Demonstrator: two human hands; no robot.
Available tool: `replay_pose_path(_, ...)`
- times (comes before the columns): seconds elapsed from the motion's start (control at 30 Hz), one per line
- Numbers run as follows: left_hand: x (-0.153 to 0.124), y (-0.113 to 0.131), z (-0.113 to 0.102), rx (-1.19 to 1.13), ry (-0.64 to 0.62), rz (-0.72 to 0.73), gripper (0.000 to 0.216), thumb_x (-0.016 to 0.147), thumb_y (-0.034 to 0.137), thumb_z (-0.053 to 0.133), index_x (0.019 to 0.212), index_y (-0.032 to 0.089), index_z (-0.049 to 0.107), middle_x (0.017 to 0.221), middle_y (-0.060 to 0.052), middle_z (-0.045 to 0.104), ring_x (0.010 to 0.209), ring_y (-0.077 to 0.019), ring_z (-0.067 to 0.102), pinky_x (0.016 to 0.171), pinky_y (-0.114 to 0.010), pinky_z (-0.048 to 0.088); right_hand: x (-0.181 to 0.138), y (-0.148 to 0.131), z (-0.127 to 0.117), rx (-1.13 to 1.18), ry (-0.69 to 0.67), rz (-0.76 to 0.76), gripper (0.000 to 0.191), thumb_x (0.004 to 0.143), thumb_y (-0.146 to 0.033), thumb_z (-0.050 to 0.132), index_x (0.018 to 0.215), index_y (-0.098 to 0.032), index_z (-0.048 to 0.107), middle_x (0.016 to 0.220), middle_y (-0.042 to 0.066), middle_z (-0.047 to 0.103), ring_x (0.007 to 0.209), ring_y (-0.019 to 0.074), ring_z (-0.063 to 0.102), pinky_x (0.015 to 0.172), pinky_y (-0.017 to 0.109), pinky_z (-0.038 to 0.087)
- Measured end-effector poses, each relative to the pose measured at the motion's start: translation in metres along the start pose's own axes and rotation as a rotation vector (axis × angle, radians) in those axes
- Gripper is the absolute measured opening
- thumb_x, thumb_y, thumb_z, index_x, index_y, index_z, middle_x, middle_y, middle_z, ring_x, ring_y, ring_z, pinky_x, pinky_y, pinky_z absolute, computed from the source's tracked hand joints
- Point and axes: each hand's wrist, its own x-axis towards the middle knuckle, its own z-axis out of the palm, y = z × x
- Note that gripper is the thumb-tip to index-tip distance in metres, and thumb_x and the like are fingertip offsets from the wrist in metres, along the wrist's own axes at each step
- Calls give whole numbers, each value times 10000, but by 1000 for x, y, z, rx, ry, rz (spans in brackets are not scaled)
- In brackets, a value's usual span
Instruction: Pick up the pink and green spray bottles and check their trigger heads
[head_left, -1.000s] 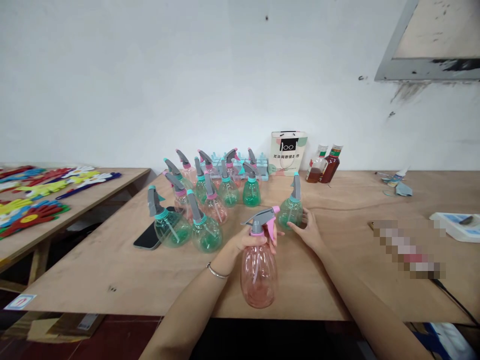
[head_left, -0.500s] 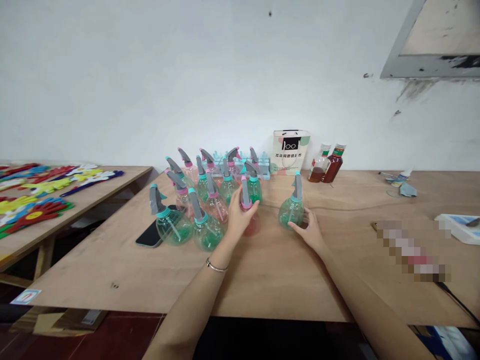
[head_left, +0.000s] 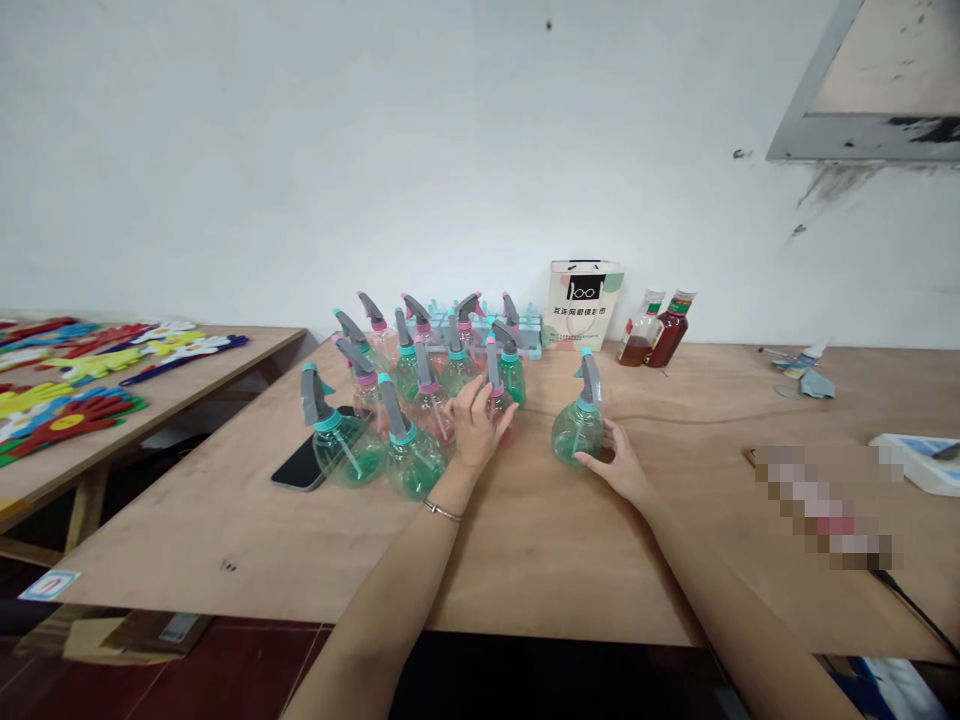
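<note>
My left hand (head_left: 478, 422) is beside a pink spray bottle (head_left: 498, 403), its fingers lifted and apart, with the thumb close to the bottle's front. That bottle stands at the right end of a cluster of pink and green spray bottles with grey trigger heads. My right hand (head_left: 621, 470) grips a green spray bottle (head_left: 576, 434) from its right side, thumb in front and fingers partly hidden behind the round body. This bottle stands upright on the table, apart from the cluster. A green spray bottle (head_left: 417, 466) and another green spray bottle (head_left: 352, 452) form the cluster's front.
A dark phone (head_left: 298, 468) lies partly under the cluster. Behind are a blue rack (head_left: 531, 338), a paper bag (head_left: 585, 310) and two sauce bottles (head_left: 670, 330). A blurred-out object with a cable (head_left: 919, 605) lies right. Colourful hand-shaped pieces (head_left: 90, 420) cover another table.
My left hand has let go of the pink spray bottle's neck and lifted its fingers. My right hand has shifted the green spray bottle slightly left and tilted its head a little.
</note>
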Motion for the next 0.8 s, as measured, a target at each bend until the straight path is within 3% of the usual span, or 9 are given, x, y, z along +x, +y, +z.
replay_pose_path(0.17, -10, 16, -12, -53, 116, 41, 616, 736, 461, 750, 1219, 203, 467, 1140, -153, 562, 1059, -282, 615, 911, -449, 463, -2, -2, -4, 78, -133, 6, 737, 683, -533, 790, 1264, -278, 414, 1322, 115, 576, 1252, 295, 561, 1100, 531, 428)
replay_pose_path(0.23, -7, 34, -20, -193, 72, 53, 704, 739, 461, 735, 1311, 217, 405, 1197, -151, 541, 1119, -284, 596, 933, -443, 476, -4, -5, -5, 120, -211, -24, 712, 697, -511, 793, 1256, -275, 420, 1319, 111, 581, 1247, 284, 567, 1094, 514, 433)
replay_pose_path(0.33, -1, 67, -31, -474, -216, -165, 941, 758, 488, 710, 1488, 195, 193, 1403, -207, 446, 1313, -326, 482, 1029, -483, 449, -9, -10, -3, 156, -314, -94, 673, 701, -487, 802, 1233, -269, 452, 1294, 107, 595, 1216, 280, 587, 1066, 491, 457)
replay_pose_path(0.43, 2, 92, -38, -658, -534, -344, 1132, 705, 499, 764, 1536, 198, 57, 1526, -234, 324, 1413, -372, 368, 1102, -542, 386, -15, -14, 4, 169, -376, -170, 685, 677, -477, 827, 1220, -269, 465, 1280, 103, 605, 1209, 282, 591, 1050, 481, 468)
replay_pose_path(0.53, 0, 102, -39, -739, -634, -476, 1085, 687, 433, 790, 1525, 212, 137, 1528, -218, 332, 1401, -362, 391, 1108, -539, 387, -19, -14, 9, 171, -423, -199, 762, 640, -547, 833, 1242, -257, 466, 1280, 111, 609, 1215, 294, 590, 1043, 482, 476)
replay_pose_path(0.63, 1, 101, -37, -760, -546, -634, 892, 709, 375, 767, 1456, 204, 311, 1486, -195, 406, 1381, -336, 421, 1120, -520, 371, -18, -14, 7, 143, -464, -213, 877, 610, -682, 784, 1299, -238, 472, 1332, 128, 593, 1260, 315, 562, 1083, 486, 445)
replay_pose_path(0.7, 6, 95, -37, -810, -522, -734, 827, 679, 357, 785, 1391, 191, 397, 1437, -186, 473, 1348, -334, 457, 1119, -522, 361, -15, -13, 4, 106, -473, -216, 823, 714, -757, 638, 1331, -235, 482, 1360, 128, 589, 1279, 309, 552, 1100, 482, 429)
replay_pose_path(0.8, 18, 83, -41, -1078, -634, -962, 742, 663, 373, 785, 1305, 178, 467, 1260, -161, 617, 1133, -300, 621, 975, -469, 486, -8, -8, -2, -91, -321, -164, 658, 901, -708, 371, 1365, -257, 489, 1422, 111, 556, 1340, 282, 502, 1141, 494, 372)
